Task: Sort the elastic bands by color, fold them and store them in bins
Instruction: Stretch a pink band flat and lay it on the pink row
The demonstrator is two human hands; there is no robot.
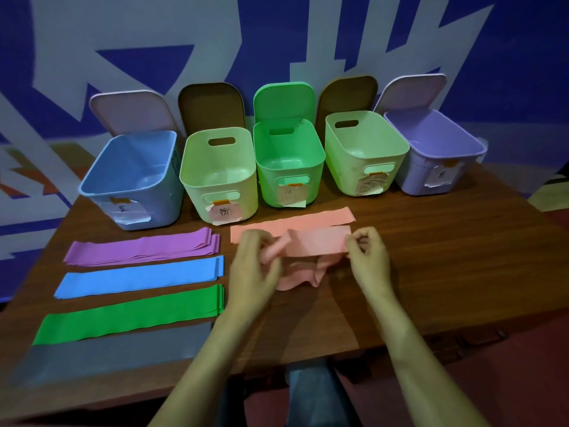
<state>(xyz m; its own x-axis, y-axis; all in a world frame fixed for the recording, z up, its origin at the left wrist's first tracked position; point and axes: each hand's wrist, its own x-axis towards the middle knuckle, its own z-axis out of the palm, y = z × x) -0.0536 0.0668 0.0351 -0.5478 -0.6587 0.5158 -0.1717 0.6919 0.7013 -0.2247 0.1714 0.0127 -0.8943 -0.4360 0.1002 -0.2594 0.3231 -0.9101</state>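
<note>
Pink band (320,241) spans the gap between your hands, its long axis running left to right across the table (446,272), parallel to the row of bins. Your right hand (368,251) pinches the band's right end between thumb and fingertips. Your left hand (255,263) is curled round the bunched left end, though blur smears those fingers and the exact hold is hard to read. A crumpled length sags from the middle onto the wood, toward you.

Just behind lies a second pink band (311,219), flat and on the same axis. The fold probably means carrying one end across to the other, and neither hand is better placed for it.

Farther back and to the left, nearer your left hand, stands the pale green bin (197,192) with a pinkish label. Another pale bin (338,167) farther right carries a similar tag, and the writing on both is illegible.

Out to your left lie purple bands (144,249), blue bands (141,278), green bands (132,315) and grey bands (117,349), the grey fading into shadow at the table's edge.
</note>
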